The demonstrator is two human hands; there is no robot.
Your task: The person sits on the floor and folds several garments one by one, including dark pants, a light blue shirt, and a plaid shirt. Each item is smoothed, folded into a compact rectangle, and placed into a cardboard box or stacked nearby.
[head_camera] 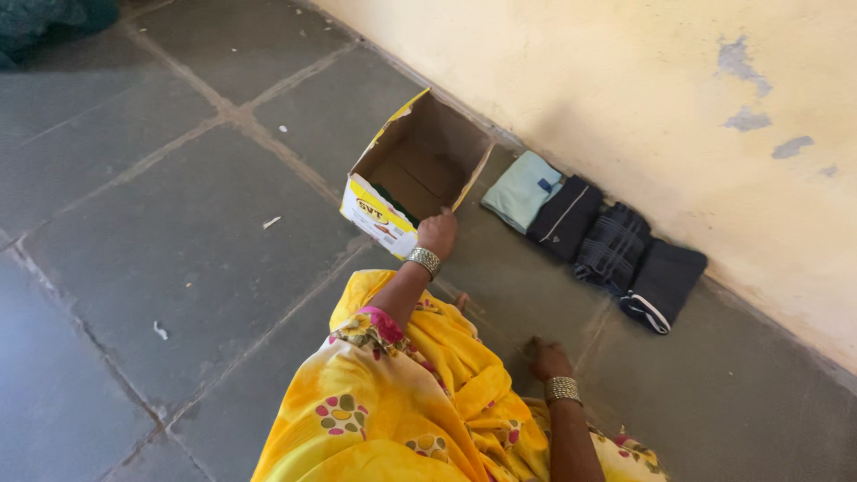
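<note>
Probably a simple home: grey stone floor (178, 241) with wide joints, cream plastered wall (625, 98) with flaked patches at upper right, folded clothes (594, 236) along it.

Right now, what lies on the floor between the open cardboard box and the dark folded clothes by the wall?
In the head view, one pale green folded garment lies between the cardboard box and the dark folded clothes, with a narrow strip of bare stone floor beside the box.

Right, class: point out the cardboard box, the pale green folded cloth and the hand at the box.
box (428, 147): head view, inner back wall.
pale green cloth (520, 189): head view, middle of top fold.
left hand (437, 234): head view, back of hand.
</note>
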